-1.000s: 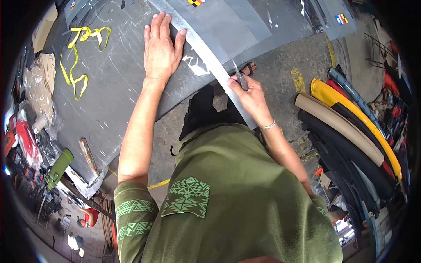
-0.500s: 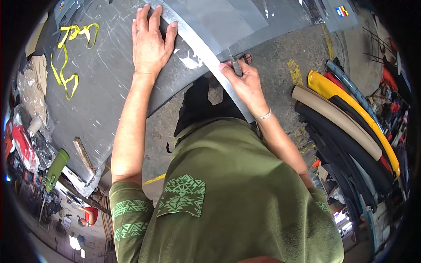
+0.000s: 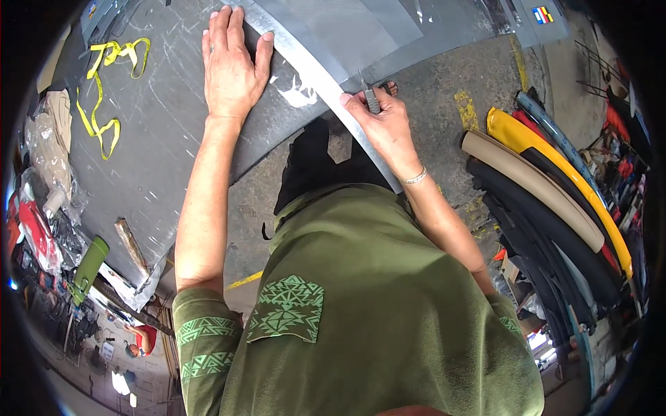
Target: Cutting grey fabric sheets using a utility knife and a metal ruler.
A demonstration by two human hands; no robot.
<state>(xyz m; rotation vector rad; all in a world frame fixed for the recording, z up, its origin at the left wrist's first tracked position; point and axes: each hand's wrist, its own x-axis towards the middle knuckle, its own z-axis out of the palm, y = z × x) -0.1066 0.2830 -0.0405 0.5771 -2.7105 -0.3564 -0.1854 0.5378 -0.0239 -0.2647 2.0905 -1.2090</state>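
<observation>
My left hand (image 3: 234,80) lies flat on the dark table, fingers stretched out, with its fingertips and thumb against a long metal straightedge (image 3: 310,67). The straightedge runs diagonally from the far side of the table past its near edge toward my waist. In my right hand (image 3: 388,128) is a utility knife (image 3: 372,101) with a grey handle, its thin blade pointing away from me. The right thumb rests on the straightedge. Grey sheet material (image 3: 333,31) lies along the right side of the metal and overhangs the table's near edge.
A yellow measuring tape (image 3: 97,97) lies loosely on the scratched table (image 3: 163,139) at the left. Rolls of material, including a yellow roll (image 3: 555,173) and a beige roll (image 3: 534,191), stand to the right. Another person (image 3: 144,341) in red is at the lower left.
My right hand and the knife have moved slightly away from me along the straightedge. My left hand stays flat in nearly the same place.
</observation>
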